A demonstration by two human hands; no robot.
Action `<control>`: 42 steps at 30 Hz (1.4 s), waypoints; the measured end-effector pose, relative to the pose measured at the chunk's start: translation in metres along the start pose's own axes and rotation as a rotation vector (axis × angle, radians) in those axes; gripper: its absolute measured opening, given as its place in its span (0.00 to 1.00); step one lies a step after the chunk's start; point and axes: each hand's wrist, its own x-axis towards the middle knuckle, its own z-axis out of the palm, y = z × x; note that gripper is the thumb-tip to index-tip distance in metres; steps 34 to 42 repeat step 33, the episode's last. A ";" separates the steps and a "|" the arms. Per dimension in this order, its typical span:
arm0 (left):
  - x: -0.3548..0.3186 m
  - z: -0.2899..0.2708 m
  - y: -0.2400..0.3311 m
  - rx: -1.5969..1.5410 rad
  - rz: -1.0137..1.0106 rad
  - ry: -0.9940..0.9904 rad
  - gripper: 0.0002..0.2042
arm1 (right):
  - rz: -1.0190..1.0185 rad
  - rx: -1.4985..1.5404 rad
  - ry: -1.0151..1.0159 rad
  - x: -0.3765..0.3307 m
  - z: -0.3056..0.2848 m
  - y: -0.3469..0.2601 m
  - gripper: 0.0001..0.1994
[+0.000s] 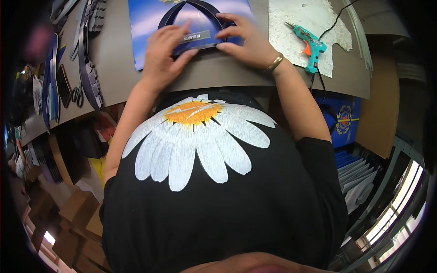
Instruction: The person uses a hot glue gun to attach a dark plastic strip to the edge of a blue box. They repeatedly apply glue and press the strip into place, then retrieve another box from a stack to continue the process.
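Note:
On the table in front of me lies a blue and pale pink printed board (140, 32). Black curved strips (207, 10) rise over it and meet in a point at the top. Between their lower ends is a small grey label plate (200, 36) with printing on it. My left hand (165, 57) is at the left end of the strips, fingers apart and partly blurred, thumb stretched toward the middle. At the right end my right hand (249, 44) has its fingers and thumb bent around the black strip. The hands partly hide the strip ends.
A teal glue gun (311, 47) with a cord lies on a stained white sheet (287, 57) at the right. Dark strips with grey tabs (89, 77), scissors (78, 94) and a phone (63, 85) are at the left. Cardboard boxes (79, 209) stand lower left.

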 end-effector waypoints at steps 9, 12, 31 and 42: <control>-0.007 -0.016 -0.053 -0.077 -0.259 0.165 0.19 | 0.037 -0.123 0.188 0.039 0.017 -0.012 0.12; -0.009 -0.014 -0.046 0.080 -0.254 0.133 0.17 | -0.027 -0.314 0.115 0.033 0.029 -0.003 0.17; -0.008 -0.019 -0.027 0.210 -0.260 0.111 0.13 | 0.075 -0.460 0.026 0.047 0.022 -0.035 0.14; -0.008 -0.020 -0.026 0.192 -0.268 0.096 0.14 | 0.099 -0.361 -0.090 0.050 0.015 -0.034 0.15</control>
